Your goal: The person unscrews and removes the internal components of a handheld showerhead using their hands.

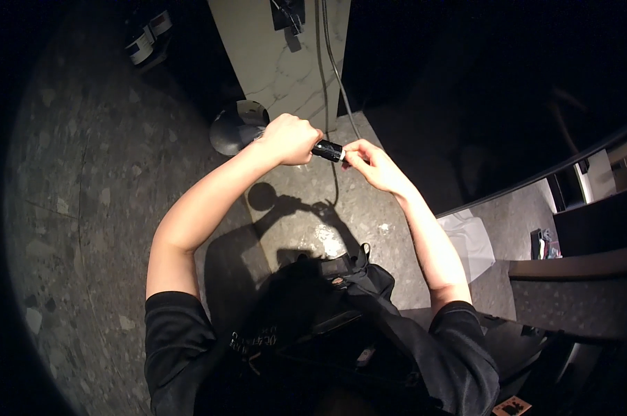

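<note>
My left hand (291,140) is closed round the handle of what looks like a hand shower, held out level in front of me. Its round, dark, shiny head (239,127) sticks out past my left wrist. The black handle end (327,150) shows between my two hands. With thumb and fingers pinched, my right hand (370,165) grips a pale ring at that end. A grey hose (340,84) hangs down from above and passes behind my right fingers. Whether it joins the handle there is hidden.
A pale marbled wall panel (286,62) with a dark fixture (288,15) stands ahead. Grey stone-patterned floor (112,201) spreads to the left. To the right lies a whitish see-through sheet or bag (471,243). Small items (545,244) sit farther right, near a ledge (556,269).
</note>
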{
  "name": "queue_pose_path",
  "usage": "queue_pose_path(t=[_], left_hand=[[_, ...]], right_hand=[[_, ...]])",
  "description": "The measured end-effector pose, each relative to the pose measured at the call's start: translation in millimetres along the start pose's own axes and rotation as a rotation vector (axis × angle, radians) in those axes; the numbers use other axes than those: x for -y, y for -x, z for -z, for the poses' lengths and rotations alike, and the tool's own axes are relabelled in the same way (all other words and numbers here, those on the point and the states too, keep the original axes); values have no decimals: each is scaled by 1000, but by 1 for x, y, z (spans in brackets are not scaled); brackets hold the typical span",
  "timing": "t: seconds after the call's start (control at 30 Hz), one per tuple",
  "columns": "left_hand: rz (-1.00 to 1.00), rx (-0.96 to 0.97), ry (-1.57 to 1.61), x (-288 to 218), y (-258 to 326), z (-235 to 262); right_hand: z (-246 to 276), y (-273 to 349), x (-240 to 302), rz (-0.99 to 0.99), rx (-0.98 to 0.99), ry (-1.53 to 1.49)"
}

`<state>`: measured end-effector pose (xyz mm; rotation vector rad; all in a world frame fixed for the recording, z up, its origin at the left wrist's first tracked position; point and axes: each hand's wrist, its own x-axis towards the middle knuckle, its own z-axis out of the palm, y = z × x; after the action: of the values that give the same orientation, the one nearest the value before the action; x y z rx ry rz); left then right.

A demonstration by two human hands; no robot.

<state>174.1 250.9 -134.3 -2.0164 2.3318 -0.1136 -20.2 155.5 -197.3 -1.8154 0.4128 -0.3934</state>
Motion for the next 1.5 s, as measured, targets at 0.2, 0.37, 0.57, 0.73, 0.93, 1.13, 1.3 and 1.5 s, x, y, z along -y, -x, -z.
queue_pose_path(t=[0.2,0.37,0.57,0.73,0.93,1.13,1.3,1.5], left_hand=[[-31,38,-39,-2,0,-2],[-1,17,12,1,-2,-4],[-2,33,-9,0,-2,-3],[-55,38,-53,0,-1,-8],[-6,13,-16,1,-2,-6],[0,68,-28,-3,-4,7],[-76,57,-92,0,-3,-6],[117,10,116,-1,-5,2]], right_hand=[[2,-1,-3,-87,158,-37],[-7,0,-6,152,-142,275],[2,-4,-1,-34,49,-61],[-1,-5,-10,-99,148,-113],[-10,0,-9,60,-122,142],[2,-2,-9,69,-72,98],[8,-6,-13,-76,258,-103],[-5,2,-31,79,-70,12]])
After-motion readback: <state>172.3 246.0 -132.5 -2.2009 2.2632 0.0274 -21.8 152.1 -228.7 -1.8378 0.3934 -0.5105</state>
